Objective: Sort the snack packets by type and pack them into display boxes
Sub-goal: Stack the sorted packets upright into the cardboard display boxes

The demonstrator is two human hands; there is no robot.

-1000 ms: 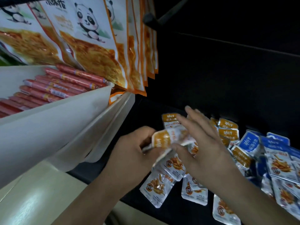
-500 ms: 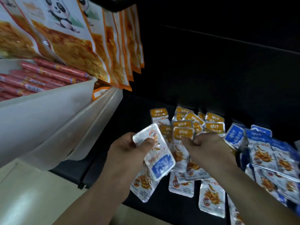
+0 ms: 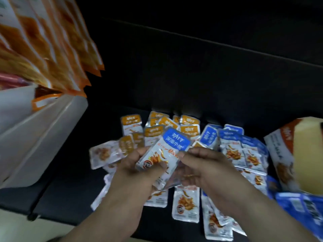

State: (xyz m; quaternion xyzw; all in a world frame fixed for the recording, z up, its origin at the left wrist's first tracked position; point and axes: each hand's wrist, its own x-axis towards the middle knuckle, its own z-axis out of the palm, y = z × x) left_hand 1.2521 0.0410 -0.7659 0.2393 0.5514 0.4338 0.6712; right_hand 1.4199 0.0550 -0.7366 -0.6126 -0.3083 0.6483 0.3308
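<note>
We've got both hands pinched on one blue-topped packet [image 3: 167, 154]: left hand [image 3: 139, 173] at the bottom, right hand [image 3: 204, 168] on the edge. Blue pile [image 3: 244, 145] lies right of our fingers, orange pile [image 3: 157, 126] beyond; check colour, then drop right.

Dim overall, black backdrop swallows detail from 12 to 3 o'clock. Heavy motion blur on hanging bags [image 3: 49, 49] at 10 o'clock and display box [image 3: 297, 154] at 3. Blue-topped packet [image 3: 167, 151] at centre sharpest, mild foil glare.
</note>
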